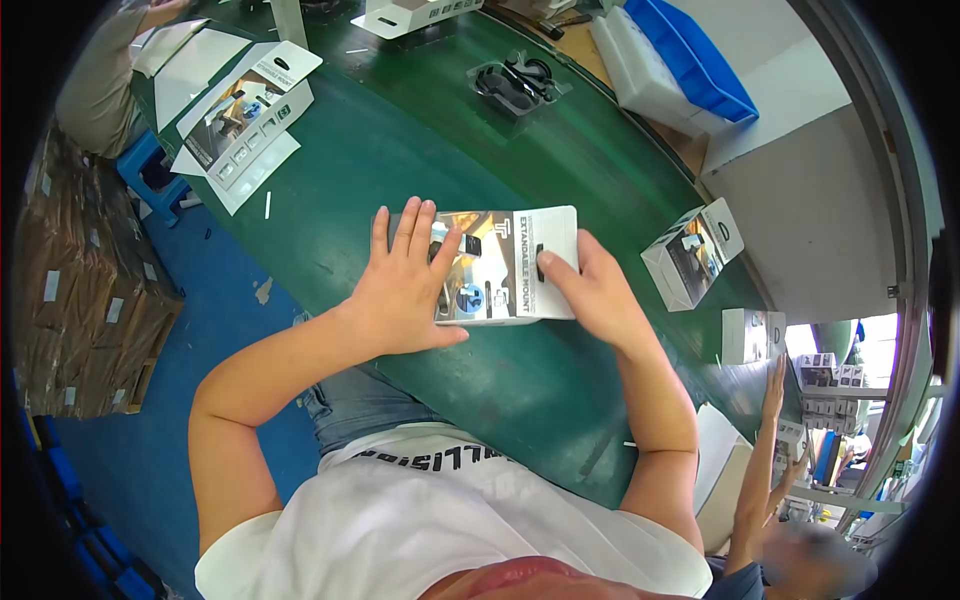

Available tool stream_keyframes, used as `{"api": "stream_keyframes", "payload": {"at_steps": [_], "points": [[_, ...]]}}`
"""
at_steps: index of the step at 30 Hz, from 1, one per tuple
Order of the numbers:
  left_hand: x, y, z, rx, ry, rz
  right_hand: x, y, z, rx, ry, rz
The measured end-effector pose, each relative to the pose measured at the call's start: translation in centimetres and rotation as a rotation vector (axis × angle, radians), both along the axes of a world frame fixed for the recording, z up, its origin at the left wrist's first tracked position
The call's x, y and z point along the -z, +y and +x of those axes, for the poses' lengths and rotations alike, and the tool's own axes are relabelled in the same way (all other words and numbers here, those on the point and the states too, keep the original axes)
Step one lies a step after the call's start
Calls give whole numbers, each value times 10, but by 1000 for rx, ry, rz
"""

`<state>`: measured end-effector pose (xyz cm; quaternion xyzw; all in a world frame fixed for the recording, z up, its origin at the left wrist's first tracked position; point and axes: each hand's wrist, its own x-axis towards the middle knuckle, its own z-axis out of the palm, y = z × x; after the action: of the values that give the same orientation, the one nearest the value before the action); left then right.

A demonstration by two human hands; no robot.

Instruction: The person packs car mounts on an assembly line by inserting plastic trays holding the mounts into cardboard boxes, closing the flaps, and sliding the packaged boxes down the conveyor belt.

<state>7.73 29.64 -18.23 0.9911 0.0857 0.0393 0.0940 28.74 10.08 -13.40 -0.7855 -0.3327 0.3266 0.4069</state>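
Observation:
A white box (497, 265) printed "EXTANDABLE MOUNT" lies on the green table (480, 410) in front of me. Across its left end my left hand (405, 285) rests flat, fingers spread. My right hand (592, 293) grips the hang-tab end, with the thumb on top near the black slot and the other fingers at the far edge and partly hidden. Farther up the table, a clear plastic tray (518, 84) holds black parts.
Printed boxes stand at the upper left (245, 120) and right (692, 255), with another smaller white box (752, 336) beyond. A blue bin (692, 55) is at the back right, a blue stool (155, 175) at left. Co-workers' arms show at both sides.

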Motion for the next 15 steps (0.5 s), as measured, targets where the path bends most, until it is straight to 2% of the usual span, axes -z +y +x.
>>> {"api": "stream_keyframes", "payload": {"at_steps": [3,4,7,8,10,11,13,15], "points": [[-6,5,7,29,22,1,-49,13,-31,-264,-195,-55],[-2,6,10,38,7,29,-35,16,-42,-338,-474,-21],[6,16,19,50,-7,50,-4,42,-62,-499,-968,-46],[1,21,18,35,6,10,-5,48,-58,-499,-956,-55],[-13,38,15,-22,53,11,8,67,-5,-549,-824,215],[-16,49,12,-95,19,16,7,88,27,-349,-288,249],[-19,71,6,-230,-42,22,16,138,100,215,-119,295],[-9,86,1,-280,-57,51,102,181,215,711,-362,-5]]}}
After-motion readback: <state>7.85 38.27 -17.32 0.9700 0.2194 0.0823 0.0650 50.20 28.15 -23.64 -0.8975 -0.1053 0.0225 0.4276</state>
